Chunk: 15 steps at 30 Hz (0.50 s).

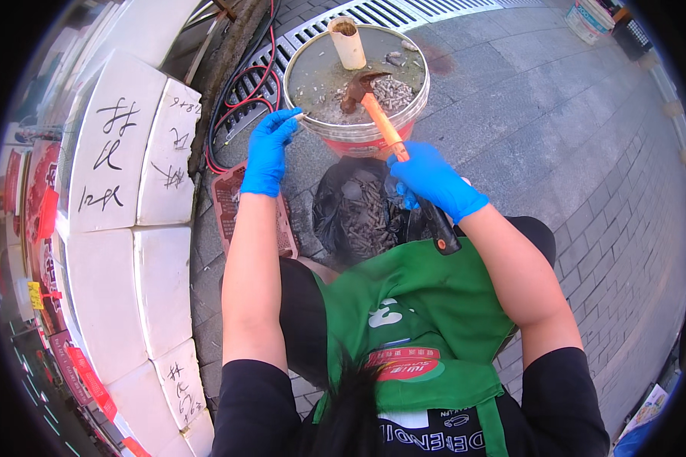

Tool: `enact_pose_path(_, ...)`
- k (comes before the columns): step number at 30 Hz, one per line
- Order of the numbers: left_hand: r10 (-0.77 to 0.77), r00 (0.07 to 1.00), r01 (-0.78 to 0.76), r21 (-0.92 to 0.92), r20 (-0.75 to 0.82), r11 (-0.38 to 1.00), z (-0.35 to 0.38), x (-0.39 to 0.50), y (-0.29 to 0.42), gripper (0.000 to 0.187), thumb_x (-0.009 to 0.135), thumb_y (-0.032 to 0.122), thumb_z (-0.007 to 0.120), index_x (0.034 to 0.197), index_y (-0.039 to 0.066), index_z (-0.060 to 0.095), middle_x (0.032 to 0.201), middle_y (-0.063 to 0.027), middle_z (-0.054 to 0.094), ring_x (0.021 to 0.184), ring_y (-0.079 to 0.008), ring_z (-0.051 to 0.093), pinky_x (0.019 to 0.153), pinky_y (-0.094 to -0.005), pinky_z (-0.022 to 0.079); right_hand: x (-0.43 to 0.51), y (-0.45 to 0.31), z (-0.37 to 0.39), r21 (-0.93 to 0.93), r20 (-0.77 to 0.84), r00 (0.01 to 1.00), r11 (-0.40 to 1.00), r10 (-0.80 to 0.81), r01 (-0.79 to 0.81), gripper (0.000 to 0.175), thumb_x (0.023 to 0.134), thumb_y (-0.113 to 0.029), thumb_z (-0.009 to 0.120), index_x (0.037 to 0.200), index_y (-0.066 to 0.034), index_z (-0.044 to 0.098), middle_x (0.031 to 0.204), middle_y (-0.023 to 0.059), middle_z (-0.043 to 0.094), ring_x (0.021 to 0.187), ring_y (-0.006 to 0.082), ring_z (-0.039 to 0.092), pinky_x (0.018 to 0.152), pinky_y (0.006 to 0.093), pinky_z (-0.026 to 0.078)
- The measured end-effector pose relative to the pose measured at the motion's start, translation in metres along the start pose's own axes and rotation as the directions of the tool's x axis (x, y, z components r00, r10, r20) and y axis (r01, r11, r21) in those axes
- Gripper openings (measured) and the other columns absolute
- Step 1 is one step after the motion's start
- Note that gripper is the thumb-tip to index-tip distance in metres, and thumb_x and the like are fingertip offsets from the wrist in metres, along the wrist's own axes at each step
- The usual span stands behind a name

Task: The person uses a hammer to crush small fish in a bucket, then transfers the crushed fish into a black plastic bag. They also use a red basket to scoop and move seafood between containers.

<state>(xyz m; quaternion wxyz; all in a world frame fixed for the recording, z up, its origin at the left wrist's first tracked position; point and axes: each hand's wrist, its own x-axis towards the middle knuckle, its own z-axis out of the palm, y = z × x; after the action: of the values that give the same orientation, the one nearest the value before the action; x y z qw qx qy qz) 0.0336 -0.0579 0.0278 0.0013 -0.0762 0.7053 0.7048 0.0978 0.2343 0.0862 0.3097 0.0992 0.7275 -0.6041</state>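
Observation:
My left hand (268, 149), in a blue glove, pinches a small pale piece, perhaps a shell, at the left rim of a round bucket (320, 127). In my blue-gloved right hand (434, 177) is a claw hammer (380, 117) with an orange and black handle; its rusty head is over the bucket's top. On that grey top lie a heap of small elongated shells (393, 94) and an upright pale tube (349, 44). Below my right hand, a black plastic bag (328, 211) holds many dark elongated shells (366, 214).
A pink plastic basket (223, 200) stands under my left forearm. White foam boxes (103, 274) with handwriting are stacked on the left. Red and black hoses (246, 103) cross a metal drain grate (371, 16). Another bucket (589, 23) stands far back right.

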Motion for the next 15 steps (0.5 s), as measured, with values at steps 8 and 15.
enact_pose_path(8,0.220,0.974,-0.091,0.979,0.050,0.182,-0.052,-0.063,-0.046,0.022,0.078,0.013,0.064,0.099,0.007,0.067,0.097,-0.0208,0.065,0.087,-0.0367,0.064,0.075,-0.0445,0.051,0.009,0.014,-0.003,-0.243,0.015,0.991,0.961,-0.133,0.132,0.017,0.086,-0.014,0.053,0.097,-0.0004,0.057,0.067,0.0084,0.059,0.050,0.0167,0.059,0.044,0.0306,0.049)
enact_pose_path(15,-0.424,0.848,-0.093,0.875,0.320,0.475,0.071,-0.121,-0.192,0.024,0.076,0.020,0.066,0.094,0.004,0.068,0.093,-0.0214,0.065,0.088,-0.0394,0.063,0.077,-0.0444,0.051,0.008,0.009,0.003,-0.240,-0.013,0.998,0.969,-0.063,0.058,0.019,0.085,-0.012,0.055,0.099,0.0004,0.057,0.071,0.0082,0.060,0.054,0.0163,0.059,0.046,0.0308,0.050)
